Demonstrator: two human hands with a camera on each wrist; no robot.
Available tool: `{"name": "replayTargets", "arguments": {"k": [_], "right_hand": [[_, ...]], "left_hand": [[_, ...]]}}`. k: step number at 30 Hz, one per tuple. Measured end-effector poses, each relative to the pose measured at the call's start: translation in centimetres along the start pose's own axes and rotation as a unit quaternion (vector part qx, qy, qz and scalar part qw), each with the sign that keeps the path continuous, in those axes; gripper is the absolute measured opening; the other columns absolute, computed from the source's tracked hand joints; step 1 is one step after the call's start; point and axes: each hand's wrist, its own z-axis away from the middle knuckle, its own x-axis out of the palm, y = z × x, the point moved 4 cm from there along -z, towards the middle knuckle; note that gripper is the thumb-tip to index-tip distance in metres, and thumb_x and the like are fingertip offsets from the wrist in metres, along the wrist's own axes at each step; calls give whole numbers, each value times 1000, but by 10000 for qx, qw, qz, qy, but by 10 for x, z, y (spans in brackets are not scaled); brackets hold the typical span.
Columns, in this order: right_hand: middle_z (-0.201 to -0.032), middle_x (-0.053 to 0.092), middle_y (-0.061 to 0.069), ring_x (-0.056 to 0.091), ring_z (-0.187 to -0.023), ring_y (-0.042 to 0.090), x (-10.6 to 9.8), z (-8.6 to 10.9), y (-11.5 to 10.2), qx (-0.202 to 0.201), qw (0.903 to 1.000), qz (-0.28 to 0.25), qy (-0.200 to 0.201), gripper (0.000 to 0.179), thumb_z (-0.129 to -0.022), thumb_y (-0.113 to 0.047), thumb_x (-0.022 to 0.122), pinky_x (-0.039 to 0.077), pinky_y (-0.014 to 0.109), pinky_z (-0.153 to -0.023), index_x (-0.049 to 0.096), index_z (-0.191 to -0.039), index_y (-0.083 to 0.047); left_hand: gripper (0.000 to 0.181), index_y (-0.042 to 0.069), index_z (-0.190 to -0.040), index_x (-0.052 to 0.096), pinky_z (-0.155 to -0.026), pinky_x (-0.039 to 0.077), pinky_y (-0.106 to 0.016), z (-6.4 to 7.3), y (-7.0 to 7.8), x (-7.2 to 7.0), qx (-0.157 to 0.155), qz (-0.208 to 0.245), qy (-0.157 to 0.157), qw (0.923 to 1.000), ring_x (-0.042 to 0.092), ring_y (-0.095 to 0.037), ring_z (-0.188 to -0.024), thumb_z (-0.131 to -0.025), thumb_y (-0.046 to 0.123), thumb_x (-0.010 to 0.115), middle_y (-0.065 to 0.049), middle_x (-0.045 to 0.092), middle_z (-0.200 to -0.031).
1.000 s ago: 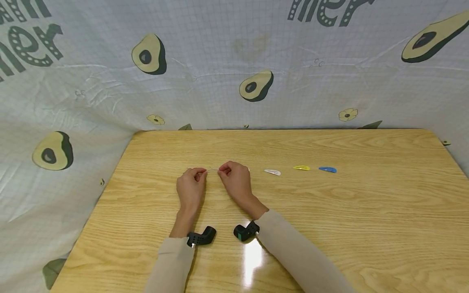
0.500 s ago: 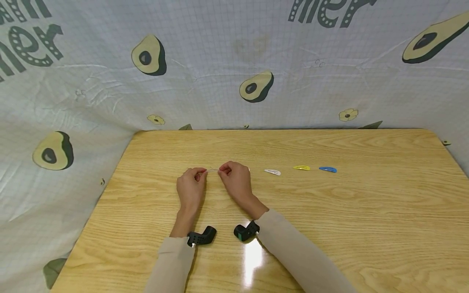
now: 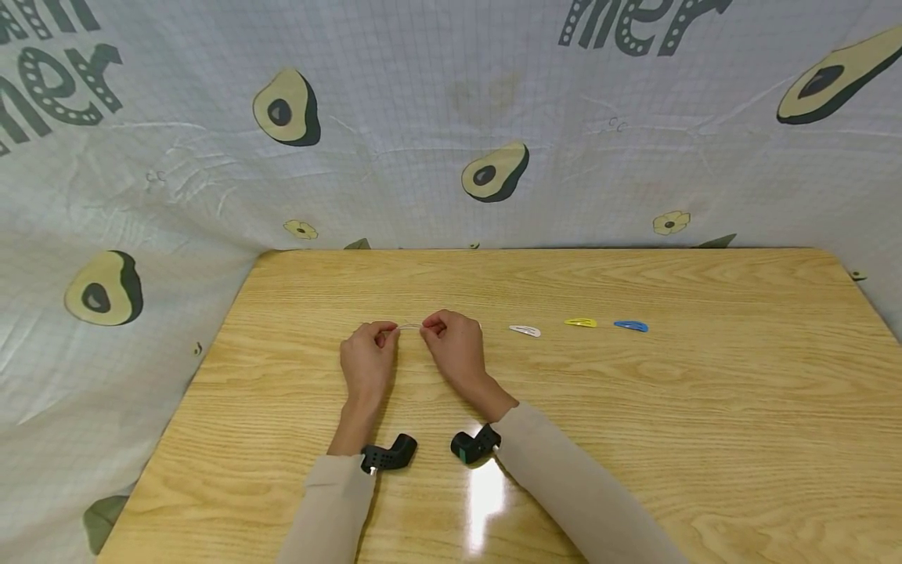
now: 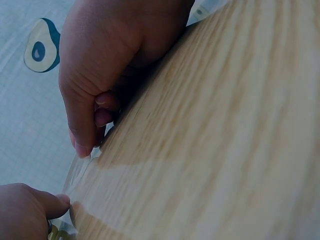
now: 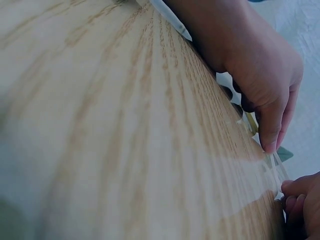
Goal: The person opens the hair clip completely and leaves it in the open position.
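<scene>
Backdrop: a pale avocado-print cloth (image 3: 190,204) hangs to your left and runs behind the wooden table (image 3: 705,423).
Left hand: your left hand (image 3: 366,360) pinches one end of a thin, see-through band (image 3: 410,326) between thumb and fingertips, low over the table.
Band: it spans the short gap between your two hands, bowed slightly away from you; you cannot tell whether it touches the wood.
Right hand: your right hand (image 3: 454,345) pinches the band's other end, thumb against finger.
White clip: a white hair clip (image 3: 524,331) lies flat, near your right hand.
Yellow clip: a yellow hair clip (image 3: 581,323) lies farther right.
Blue clip: a blue hair clip (image 3: 631,326) lies rightmost, near the yellow one.
</scene>
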Motion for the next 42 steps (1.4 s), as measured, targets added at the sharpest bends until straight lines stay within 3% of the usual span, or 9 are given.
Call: {"name": "replayTargets", "arguments": {"k": [9,18,27,32,42], "right_hand": [[-69,64,-1,56,-58,7,-1,-1,0,56,9999,-66,-135,5,-85,-10,73,46,21,-54,71,-83,-6],[-73,64,1,57,-62,10,-7,-2,1,82,9991,-295,-291,6,-86,-11,72,48,23,-58,71,-87,-5],[-73,63,0,57,-65,10,-14,-1,-2,38,9986,-223,-468,7,-86,-12,72,48,23,-61,72,-90,-6],[-74,63,1,58,-65,12,-26,-1,-5,-102,9988,-192,-436,10,-86,-11,72,49,26,-62,71,-93,-3],[-75,64,2,59,-65,13,-48,-1,-2,-191,9990,-125,-382,14,-86,-11,73,50,27,-63,71,-96,-1]], "left_hand": [[10,-2,-88,75,-48,32,-27,0,1,-1,-106,123,19,9999,40,-16,-50,-85,7,73,-5,50,-59],[11,-3,-89,73,-53,34,-28,1,5,-1,-29,594,195,9980,42,-18,-56,-84,8,74,-5,48,-64],[11,-6,-89,70,-56,40,-24,1,15,-7,267,1022,695,9920,51,-21,-60,-82,1,75,-11,52,-68],[14,-8,-92,70,-56,39,-22,2,28,-6,358,1310,487,9895,50,-20,-61,-82,1,74,-11,53,-69],[17,-8,-96,69,-57,41,-23,3,49,7,266,1425,-23,9894,51,-20,-63,-83,3,73,-11,55,-72]]}}
